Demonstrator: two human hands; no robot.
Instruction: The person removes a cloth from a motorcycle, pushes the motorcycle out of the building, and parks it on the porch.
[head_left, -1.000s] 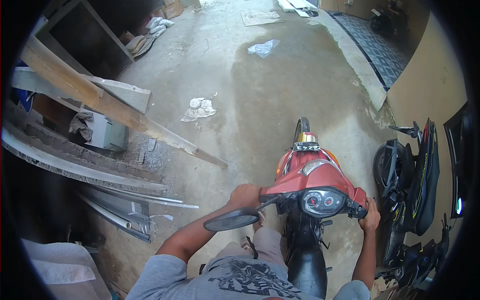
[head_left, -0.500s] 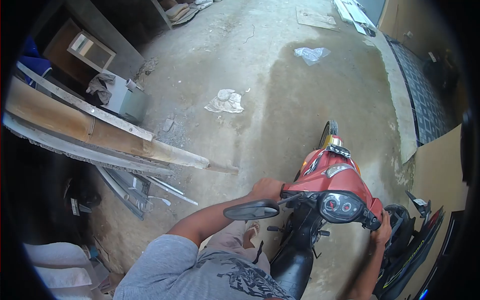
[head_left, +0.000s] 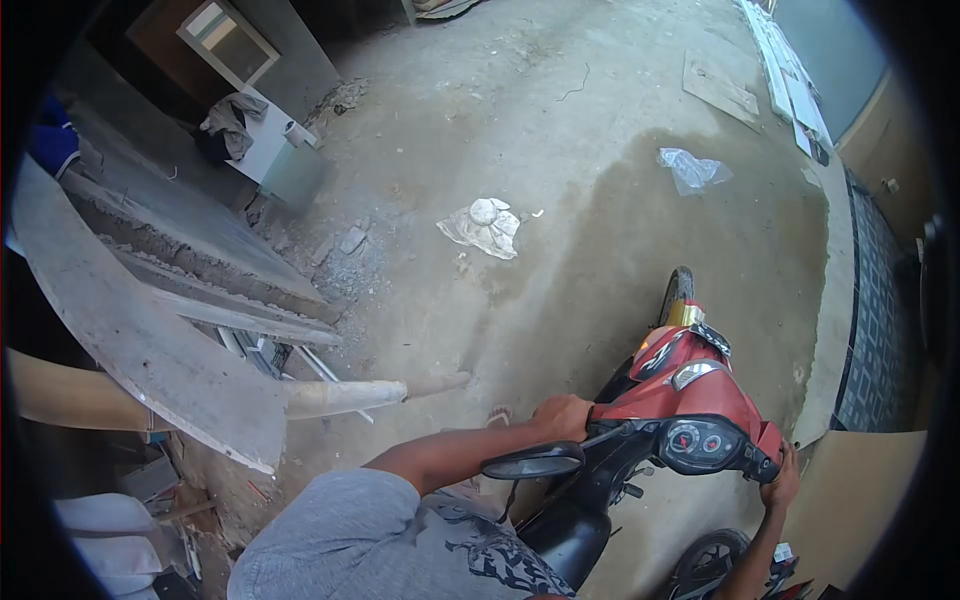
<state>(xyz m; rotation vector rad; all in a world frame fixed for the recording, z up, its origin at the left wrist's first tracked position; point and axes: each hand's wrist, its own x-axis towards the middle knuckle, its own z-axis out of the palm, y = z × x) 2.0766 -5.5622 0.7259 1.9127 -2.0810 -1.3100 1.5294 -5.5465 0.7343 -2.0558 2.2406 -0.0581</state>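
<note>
A red motorbike (head_left: pixel 650 385) with a black seat stands in front of my body at the lower right, its front wheel pointing up the view. My left hand (head_left: pixel 562 418) is closed around the left handlebar grip, just above the round mirror (head_left: pixel 532 461). On the other side, my right hand (head_left: pixel 783 478) wraps round the right grip. Between the two lies the dial cluster (head_left: pixel 694 443). The grips themselves are mostly covered by my fingers.
A bamboo pole (head_left: pixel 340 397) and a curved grey board (head_left: pixel 150 330) jut in from the left. A white cloth (head_left: pixel 484 228) and clear plastic (head_left: pixel 694 172) lie on the concrete floor. Another motorbike's wheel (head_left: pixel 708 562) shows at the lower right; a tan panel (head_left: pixel 865 500) stands beyond it.
The view has shifted, so floor items appear lower and further right. The motorbike has moved forward past the parked one, with both my hands still on its grips.
</note>
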